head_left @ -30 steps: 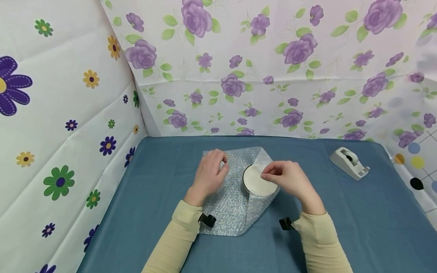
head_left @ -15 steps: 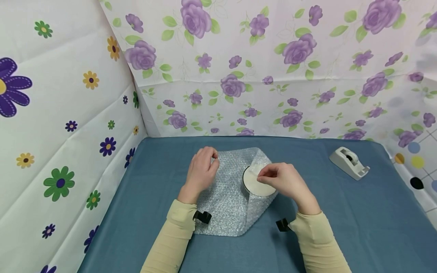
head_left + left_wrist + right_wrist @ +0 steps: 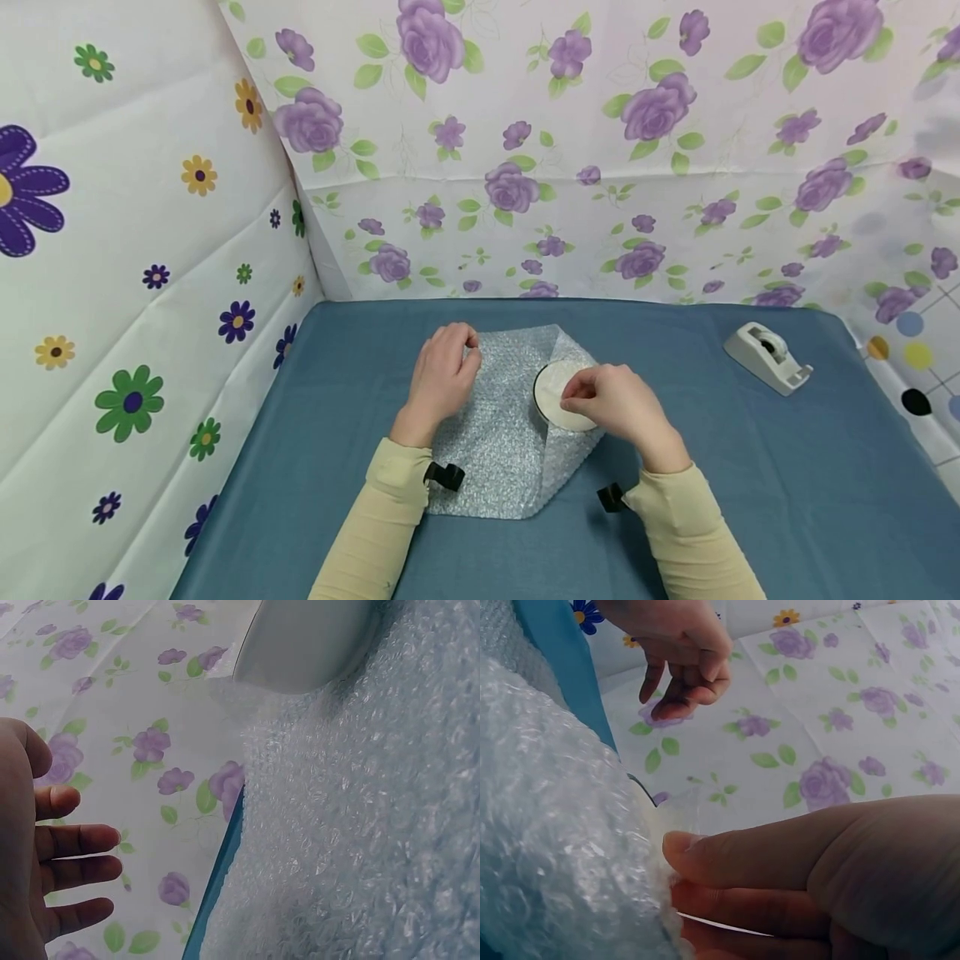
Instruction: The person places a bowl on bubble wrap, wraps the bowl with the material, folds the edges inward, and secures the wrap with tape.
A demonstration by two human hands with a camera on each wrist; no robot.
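A white bowl [image 3: 551, 400] with a dark rim sits on a sheet of bubble wrap [image 3: 487, 442]. In the left wrist view the side of the bowl [image 3: 307, 645] shows above the wrap. Thumb and fingers of my right hand [image 3: 618, 408] pinch the wrap's right-hand flap, which is folded up against the bowl and partly over it. The right wrist view shows the bubble wrap [image 3: 562, 825] at the fingertips of this hand. My left hand [image 3: 442, 371] hovers over the wrap's left part, fingers loosely bent around nothing.
A white tape dispenser [image 3: 768, 358] stands at the right back of the table, which has a blue cloth [image 3: 337, 400]. A floral curtain [image 3: 480, 150] hangs behind the table, another flowered sheet [image 3: 150, 333] along the left side.
My right hand has moved left and slightly toward me, drawing the flap of bubble wrap along over the bowl. My left hand shifted a little left, then stayed still.
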